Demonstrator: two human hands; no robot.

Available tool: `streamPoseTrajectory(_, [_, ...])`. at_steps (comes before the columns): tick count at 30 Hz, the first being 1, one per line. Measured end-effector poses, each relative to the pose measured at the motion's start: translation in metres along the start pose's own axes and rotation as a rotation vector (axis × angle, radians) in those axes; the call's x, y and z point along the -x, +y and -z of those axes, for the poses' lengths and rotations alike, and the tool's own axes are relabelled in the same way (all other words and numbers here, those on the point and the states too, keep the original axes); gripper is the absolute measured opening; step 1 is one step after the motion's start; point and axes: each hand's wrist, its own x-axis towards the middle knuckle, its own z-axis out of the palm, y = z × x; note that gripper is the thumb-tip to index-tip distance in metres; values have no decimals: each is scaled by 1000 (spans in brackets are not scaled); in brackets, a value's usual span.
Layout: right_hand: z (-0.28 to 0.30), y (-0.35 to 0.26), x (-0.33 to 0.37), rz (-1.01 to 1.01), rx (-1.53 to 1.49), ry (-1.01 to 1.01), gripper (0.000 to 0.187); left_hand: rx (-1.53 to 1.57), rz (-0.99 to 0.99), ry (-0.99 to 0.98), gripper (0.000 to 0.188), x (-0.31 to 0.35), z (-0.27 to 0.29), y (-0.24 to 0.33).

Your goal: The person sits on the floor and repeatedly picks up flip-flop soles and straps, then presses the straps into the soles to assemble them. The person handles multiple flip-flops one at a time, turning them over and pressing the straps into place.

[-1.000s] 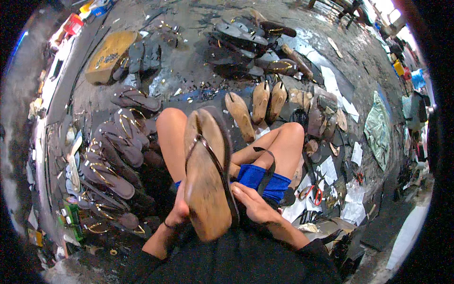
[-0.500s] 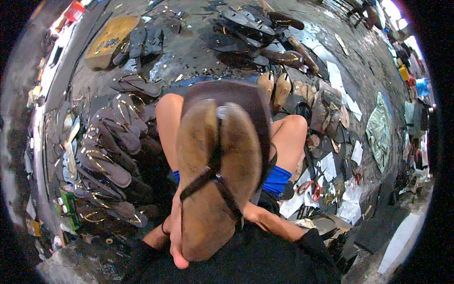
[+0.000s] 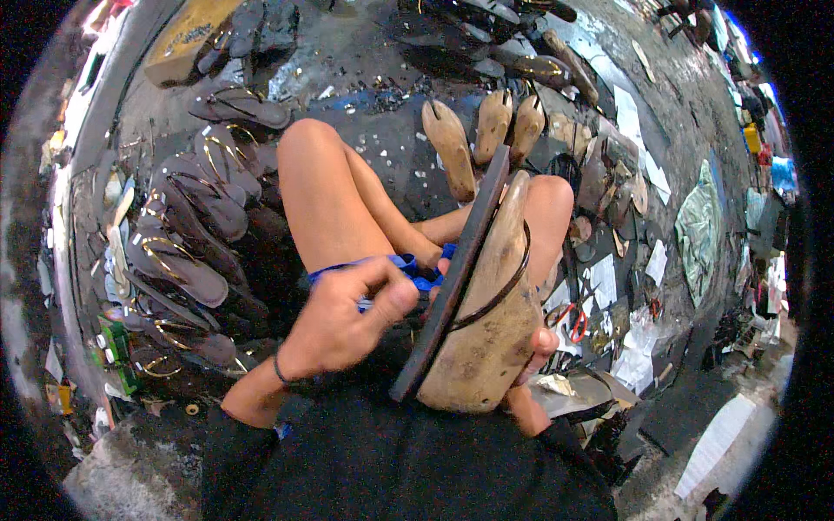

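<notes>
A sandal on a wooden shoe last (image 3: 486,347) is tilted on edge over my lap. Its dark sole (image 3: 460,273) faces left and a thin dark strap (image 3: 512,291) crosses the wood. My right hand (image 3: 537,354) grips the last from its right side, near the heel, with part of the fingers hidden behind it. Left of the sole, my left hand (image 3: 347,317) is closed, thumb against curled fingers. Whatever it may hold is hidden. Beyond my legs, three bare wooden lasts (image 3: 493,126) with slit toes lie on the ground.
Finished dark sandals (image 3: 187,260), some with gold-trimmed straps, crowd the left side. More sandals (image 3: 469,43) are piled at the back. Red-handled scissors (image 3: 578,323) and paper scraps (image 3: 638,360) lie on the right, near a greenish cloth (image 3: 698,230). A yellowish block (image 3: 182,43) sits far left.
The sandal on its last has turned from face-up to on edge and shifted right. My left hand has let go of it and moved left of the sole. One more wooden last has come into sight.
</notes>
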Motion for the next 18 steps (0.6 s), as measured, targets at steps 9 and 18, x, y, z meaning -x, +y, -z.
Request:
streamPoseTrajectory(9, [-5,-8,31,-14,-196,129,98,453,29,-204,35,44,-44,-38])
streamPoseTrajectory(18, [13,-4,-3,-37,-104,-461,118,566,294,-453,39,32,-16,-21])
